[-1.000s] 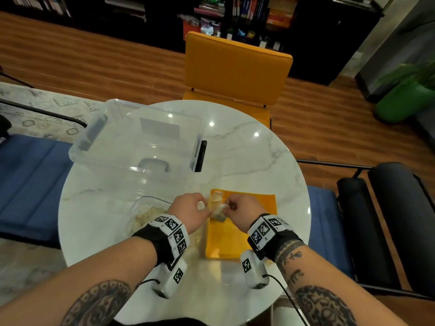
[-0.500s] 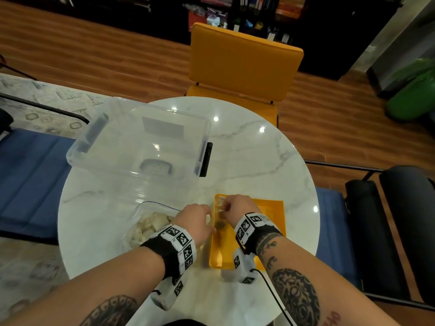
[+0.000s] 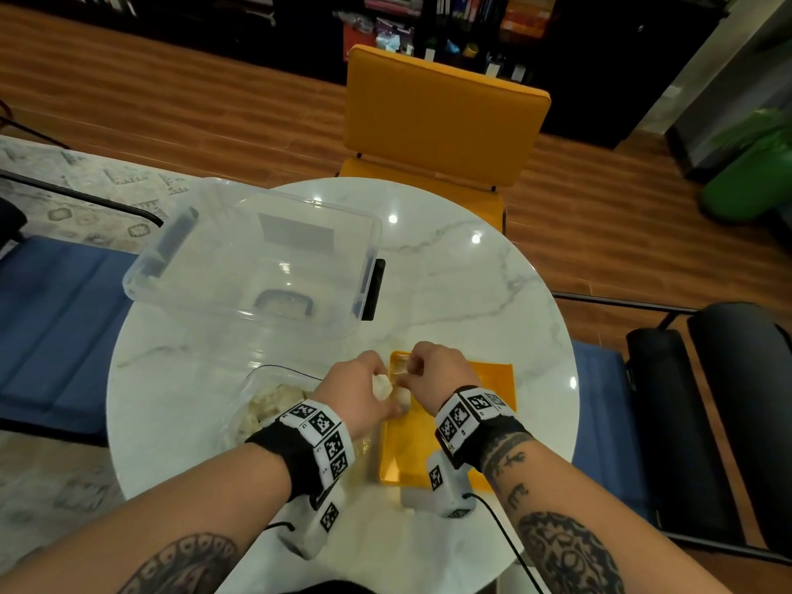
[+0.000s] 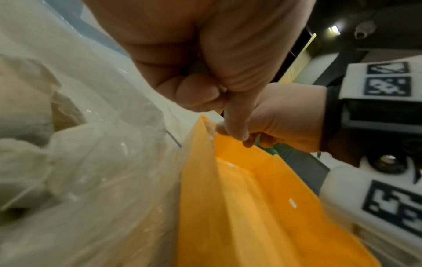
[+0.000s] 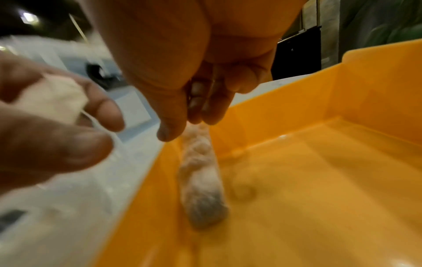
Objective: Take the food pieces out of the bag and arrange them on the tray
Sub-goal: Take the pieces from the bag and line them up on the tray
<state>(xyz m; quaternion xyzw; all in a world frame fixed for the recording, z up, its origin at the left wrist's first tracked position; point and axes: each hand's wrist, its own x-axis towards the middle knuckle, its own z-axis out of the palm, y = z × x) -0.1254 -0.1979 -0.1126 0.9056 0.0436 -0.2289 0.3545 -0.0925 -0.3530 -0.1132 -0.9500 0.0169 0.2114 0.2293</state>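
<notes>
Head view: both hands are meeting over the far left corner of the shallow orange plastic tray (image 3: 493, 379) on the round white marble table (image 3: 471, 293); its right half is lying open. The left hand (image 3: 360, 392) is pinching a pale dough-like food piece (image 3: 381, 385) beside the clear plastic bag (image 3: 265, 405).

Left wrist view: bag edge is touching the tray's left wall.

Right wrist view: the right hand (image 5: 194, 81) is pinching a pale piece against that wall.

Wooden floor (image 3: 171, 100), orange chair (image 3: 441, 122), dark bookshelves (image 3: 428, 19), round marble table (image 3: 471, 285)
</notes>
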